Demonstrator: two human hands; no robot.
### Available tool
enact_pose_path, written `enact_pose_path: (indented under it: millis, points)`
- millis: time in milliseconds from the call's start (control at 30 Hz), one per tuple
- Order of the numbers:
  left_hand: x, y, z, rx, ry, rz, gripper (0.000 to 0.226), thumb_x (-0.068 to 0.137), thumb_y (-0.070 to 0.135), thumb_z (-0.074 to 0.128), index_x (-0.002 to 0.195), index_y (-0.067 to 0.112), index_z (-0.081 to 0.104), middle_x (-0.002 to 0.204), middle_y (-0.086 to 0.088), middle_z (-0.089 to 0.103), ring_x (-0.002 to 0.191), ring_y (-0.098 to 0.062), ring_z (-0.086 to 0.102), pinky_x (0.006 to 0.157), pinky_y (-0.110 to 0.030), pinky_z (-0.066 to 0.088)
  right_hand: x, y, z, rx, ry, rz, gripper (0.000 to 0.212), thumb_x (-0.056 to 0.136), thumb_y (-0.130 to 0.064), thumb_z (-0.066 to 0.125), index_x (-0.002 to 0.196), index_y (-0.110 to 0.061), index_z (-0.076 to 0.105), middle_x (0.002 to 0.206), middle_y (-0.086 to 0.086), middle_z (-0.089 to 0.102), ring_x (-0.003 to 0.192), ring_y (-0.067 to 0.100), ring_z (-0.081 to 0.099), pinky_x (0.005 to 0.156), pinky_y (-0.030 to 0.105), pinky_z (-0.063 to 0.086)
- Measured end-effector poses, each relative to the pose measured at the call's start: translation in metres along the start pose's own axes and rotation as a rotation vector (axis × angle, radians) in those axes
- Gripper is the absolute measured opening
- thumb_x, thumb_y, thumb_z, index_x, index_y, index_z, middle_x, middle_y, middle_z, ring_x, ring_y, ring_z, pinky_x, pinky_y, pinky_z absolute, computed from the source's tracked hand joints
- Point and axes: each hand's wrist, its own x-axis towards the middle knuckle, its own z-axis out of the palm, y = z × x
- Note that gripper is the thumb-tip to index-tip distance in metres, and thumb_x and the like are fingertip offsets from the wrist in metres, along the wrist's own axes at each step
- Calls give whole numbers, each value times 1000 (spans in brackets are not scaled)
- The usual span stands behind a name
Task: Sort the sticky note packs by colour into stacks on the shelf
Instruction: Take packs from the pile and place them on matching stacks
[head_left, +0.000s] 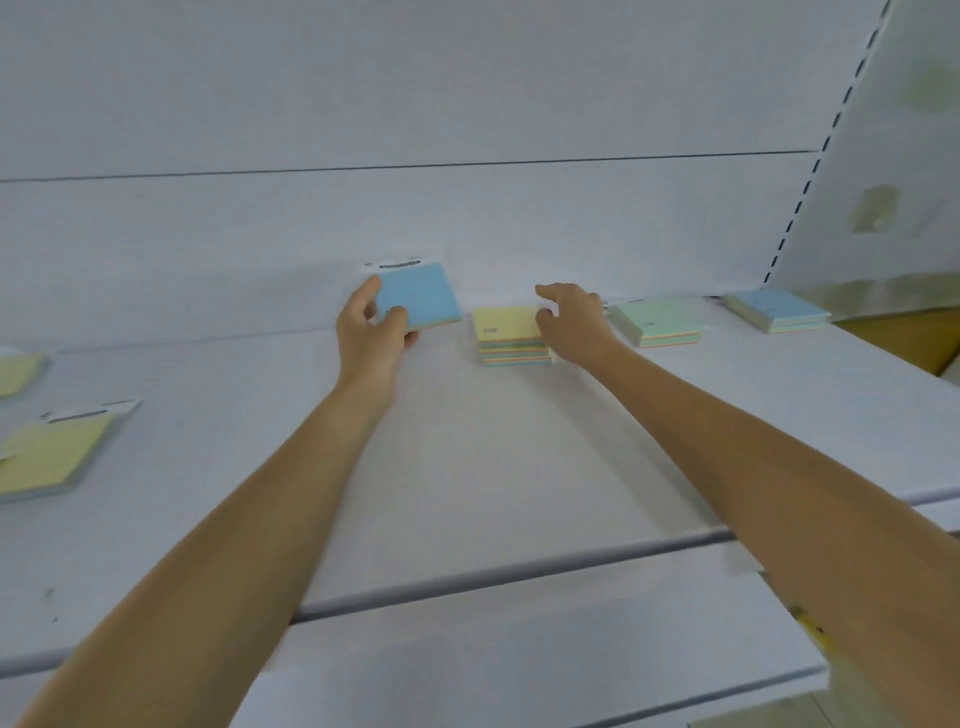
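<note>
The left hand (371, 332) pinches a square blue-faced sticky note pack (420, 296), thumb on its face, the other fingers curled behind its near left corner and mostly hidden; the pack tilts up off the white shelf (519, 467), with its white hang tab (400, 264) blending into the pale back panel (467, 218) just beyond the fingertips. The right hand (574, 322) has its fingers loosely spread and bent over the far right corner of a yellow-topped stack of paper packs (511, 338); whether they actually touch it I cannot tell, since the hand covers that edge. The stack's sides show thin pastel layers. Just right of those fingers lies a pale green-topped pack (657, 322), and farther right a light blue-topped stack (779, 310), both soft with blur. Well left of the left hand, two yellow packs (49, 457) sit flat, cut off by the frame edge and smeared. The shelf is smooth and matte, with a rounded grey front rail (519, 571). A slotted upright (826, 140) runs behind at right.
</note>
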Motion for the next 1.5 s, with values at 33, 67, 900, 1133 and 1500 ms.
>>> enact_pose_path:
  millis: [33, 67, 900, 1133, 1500]
  points:
    - [0, 4, 3, -32, -17, -11, 50, 88, -3, 45, 136, 12, 41, 125, -9, 40, 108, -19, 48, 69, -19, 51, 0, 6, -5, -29, 28, -47, 44, 94, -13, 38, 138, -9, 42, 148, 11, 38, 137, 31, 29, 109, 34, 25]
    - [-2, 8, 8, -34, -45, -11, 50, 88, -3, 45, 135, 12, 41, 128, -11, 41, 108, -20, 49, 70, -19, 51, 0, 14, -10, -70, 58, -101, 44, 95, -17, 39, 139, -13, 40, 150, 10, 35, 138, 30, 28, 111, 35, 23]
    - [-93, -39, 359, 383, -459, 72, 56, 79, -3, 65, 130, 2, 42, 118, -11, 54, 97, -14, 52, 76, -15, 45, -61, 261, -174, -376, -231, 4, 62, 90, -58, 32, 139, -22, 35, 154, 2, 24, 143, 28, 14, 115, 41, 15]
    - [-87, -58, 382, 859, -536, 223, 64, 85, 27, 63, 140, 9, 36, 142, -16, 42, 130, -30, 42, 107, -32, 32, -54, 272, -168, -340, -186, -33, 62, 87, -60, 33, 133, -19, 41, 147, 4, 34, 137, 29, 23, 111, 40, 19]
    - [-93, -60, 388, 1207, -569, 158, 63, 91, 45, 46, 145, 24, 23, 141, -16, 26, 133, -34, 29, 112, -42, 27, -52, 277, -166, -317, -179, -52, 60, 87, -60, 32, 128, -17, 45, 140, 6, 41, 133, 31, 28, 110, 42, 21]
